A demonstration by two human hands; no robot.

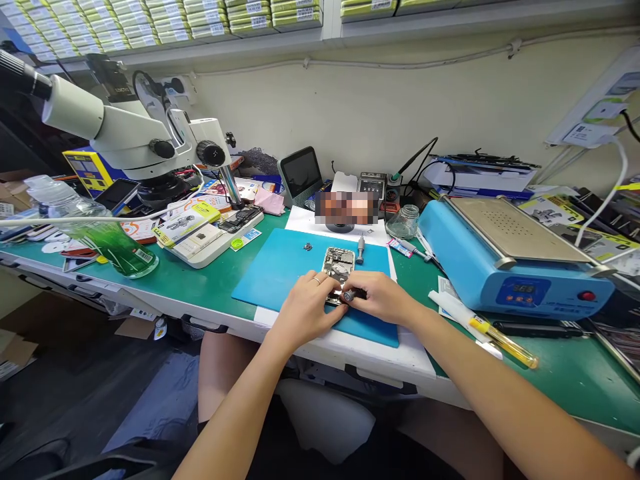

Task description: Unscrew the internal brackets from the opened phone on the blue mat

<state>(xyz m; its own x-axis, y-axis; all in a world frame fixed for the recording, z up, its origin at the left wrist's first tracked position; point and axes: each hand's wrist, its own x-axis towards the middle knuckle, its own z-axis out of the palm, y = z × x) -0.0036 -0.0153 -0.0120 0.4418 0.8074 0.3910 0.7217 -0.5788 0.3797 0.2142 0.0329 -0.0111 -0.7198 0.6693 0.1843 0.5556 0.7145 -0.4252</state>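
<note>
An opened phone (339,264) with its insides showing lies on a blue work mat (275,273). My left hand (306,308) rests at the phone's near left corner, fingers curled against its edge. My right hand (381,298) is closed on a small dark screwdriver (350,294) whose tip points at the phone's near end. A second screwdriver (360,249) lies just right of the phone. A small loose part (307,247) sits on the mat to the left.
A white microscope (125,133) stands at the left above a green bottle (107,240) and boxes. A blue heating plate machine (505,267) fills the right side. A glass jar (404,221), a soldering station (373,187) and a yellow syringe (500,340) are nearby.
</note>
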